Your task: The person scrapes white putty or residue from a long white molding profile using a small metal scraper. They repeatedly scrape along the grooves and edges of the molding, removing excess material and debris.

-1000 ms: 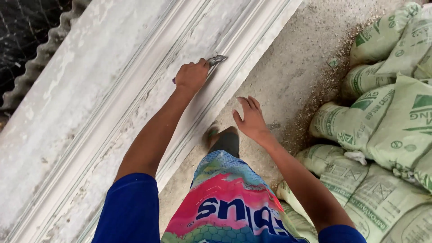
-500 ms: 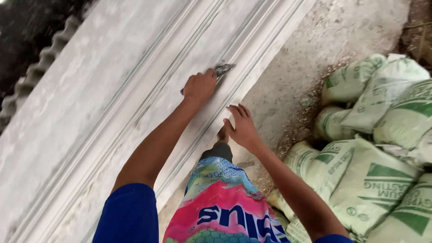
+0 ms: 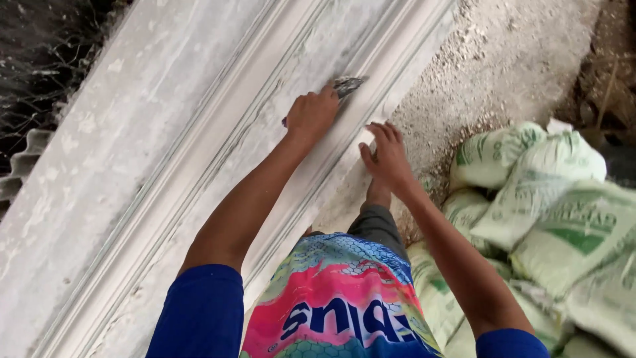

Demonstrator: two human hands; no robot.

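Clearance: I am seeing open moulding point(image 3: 199, 166) running toward 7 and 1 o'clock of my left hand point(image 3: 311, 114); stacked sacks point(image 3: 550, 219) are blocking at 4 o'clock; gritty floor point(image 3: 503, 66) lying free at 2.

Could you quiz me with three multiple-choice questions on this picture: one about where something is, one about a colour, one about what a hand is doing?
1. Where are the sacks?
A. to the person's right, on the ground
B. on top of the moulding
C. hanging from a wall

2. What colour are the sleeves?
A. yellow
B. blue
C. white

3. What is the left hand doing?
A. lying open and empty
B. closed around a tool
C. lifting a sack

Answers: 1 A, they are piled beside the right arm. 2 B, both sleeves show blue. 3 B, the fingers wrap a handle and the tool's tip sits on the white moulding.
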